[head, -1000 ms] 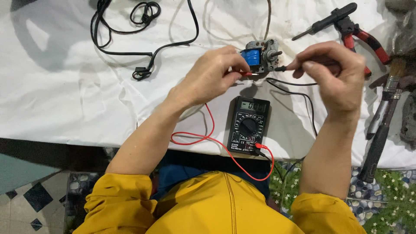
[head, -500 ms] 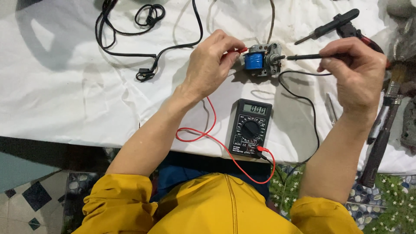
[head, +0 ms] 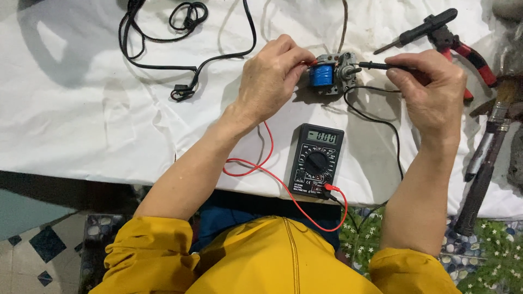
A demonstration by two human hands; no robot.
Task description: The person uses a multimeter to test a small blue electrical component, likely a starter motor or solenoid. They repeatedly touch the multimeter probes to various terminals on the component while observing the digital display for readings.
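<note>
My left hand [head: 269, 81] is curled over the left side of a small electric motor [head: 331, 73] with a blue-wrapped coil, which sits on the white cloth covering the surface [head: 81, 120], near its far edge. The fingers [head: 291, 51] of that hand are closed around the tip of the red probe [head: 310, 63], pressing it against the motor's left end; the red lead [head: 261, 163] runs out from under my palm, loops toward me and plugs into the digital multimeter [head: 316, 159]. My right hand [head: 433, 90] has its fingers [head: 406, 65] pinched shut on the black probe [head: 378, 66], held level with its metal tip touching the right side of the motor. The black lead [head: 381, 120] curves from the motor's right side past the meter and over the near edge of the surface. The multimeter lies flat just in front of the motor, between my forearms, its grey display lit with digits and its dial in the middle. To the far right lie a black-handled screwdriver [head: 422, 30] and red-handled pliers [head: 463, 49], touching each other, with more long-handled tools [head: 485, 158] beside them at the cloth's right edge. A coiled black power cord [head: 185, 38] rests well to the left of my left hand. My sleeves are yellow [head: 147, 256].
</note>
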